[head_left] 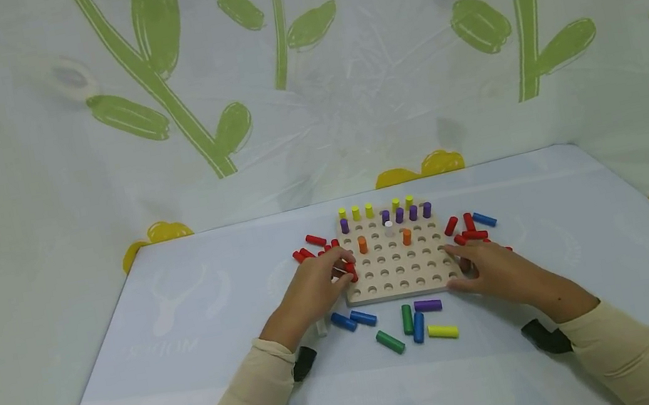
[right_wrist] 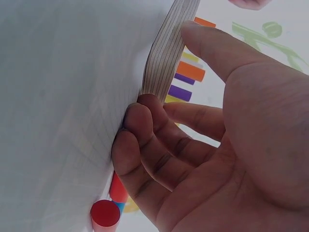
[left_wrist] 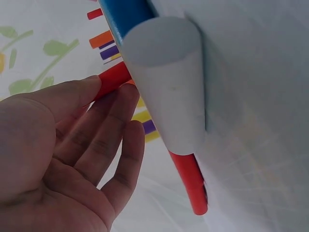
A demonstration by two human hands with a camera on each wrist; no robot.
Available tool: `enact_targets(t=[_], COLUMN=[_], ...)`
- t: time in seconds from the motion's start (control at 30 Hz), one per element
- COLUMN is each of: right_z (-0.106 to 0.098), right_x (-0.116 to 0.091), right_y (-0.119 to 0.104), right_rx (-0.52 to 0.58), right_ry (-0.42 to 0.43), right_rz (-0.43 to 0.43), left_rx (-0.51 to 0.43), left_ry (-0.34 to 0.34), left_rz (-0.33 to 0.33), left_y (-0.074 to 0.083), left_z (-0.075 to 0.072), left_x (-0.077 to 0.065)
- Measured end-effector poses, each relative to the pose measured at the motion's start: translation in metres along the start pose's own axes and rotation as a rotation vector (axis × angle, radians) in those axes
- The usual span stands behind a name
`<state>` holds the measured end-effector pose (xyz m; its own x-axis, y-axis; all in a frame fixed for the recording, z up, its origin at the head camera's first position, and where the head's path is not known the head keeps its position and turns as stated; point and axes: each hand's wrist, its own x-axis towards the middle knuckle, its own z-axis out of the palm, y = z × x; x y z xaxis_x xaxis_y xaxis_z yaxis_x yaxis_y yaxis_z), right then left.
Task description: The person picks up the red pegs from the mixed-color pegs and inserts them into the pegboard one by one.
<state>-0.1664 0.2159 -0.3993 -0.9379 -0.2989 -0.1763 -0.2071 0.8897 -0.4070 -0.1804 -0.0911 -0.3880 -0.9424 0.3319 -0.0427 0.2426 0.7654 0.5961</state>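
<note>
A wooden pegboard (head_left: 403, 284) with rows of round holes lies between the hands. Yellow pegs (head_left: 355, 213) and purple pegs (head_left: 400, 215) stand along its far rows, with a white peg (head_left: 389, 227) and two orange pegs (head_left: 407, 237) nearer. At the board's left edge, my left hand (head_left: 313, 284) pinches a red peg (left_wrist: 115, 79) between thumb and fingertips; its lower end is over the board. My right hand (head_left: 493, 272) holds the board's near right corner, thumb against the layered side (right_wrist: 166, 53) and the other fingers curled by the edge.
Loose red pegs (head_left: 316, 240) lie left of the board, and more red pegs (head_left: 451, 226) with a blue peg (head_left: 485, 220) lie right. In front are blue, green, purple and yellow pegs (head_left: 443, 331). A white peg (left_wrist: 169, 92) lies beneath the left wrist. A patterned curtain hangs behind the table.
</note>
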Motion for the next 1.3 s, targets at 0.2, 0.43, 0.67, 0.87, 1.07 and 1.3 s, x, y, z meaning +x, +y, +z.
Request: enact_targets(t=[0.2, 0.43, 0.67, 0.87, 1.07, 1.3], right_z=[0.0004, -0.0004, 0.0001, -0.0009, -0.0027, -0.002], right_x=[-0.0012, -0.0021, -0.0028, -0.0026, -0.0034, -0.002], right_y=[-0.001, -0.0014, -0.0024, -0.0029, -0.0029, -0.0021], right_rx=[0.008, 0.013, 0.011, 0.009, 0.01, 0.014], right_ry=[-0.001, 0.008, 0.007, 0.004, 0.008, 0.006], right_rz=[-0.002, -0.001, 0.004, 0.002, -0.01, -0.013], left_rx=[0.005, 0.021, 0.032, 0.055, 0.091, 0.109], left_ry=[-0.004, -0.009, -0.005, 0.005, 0.003, 0.005], left_rz=[0.001, -0.001, -0.003, 0.01, 0.011, 0.015], left_y=[0.001, 0.0021, 0.0017, 0.0021, 0.0027, 0.0027], left_z=[-0.0005, -0.0012, -0.0005, -0.0002, 0.0008, 0.0019], left_x=[-0.0024, -0.0021, -0.0026, -0.0025, 0.0002, -0.0005])
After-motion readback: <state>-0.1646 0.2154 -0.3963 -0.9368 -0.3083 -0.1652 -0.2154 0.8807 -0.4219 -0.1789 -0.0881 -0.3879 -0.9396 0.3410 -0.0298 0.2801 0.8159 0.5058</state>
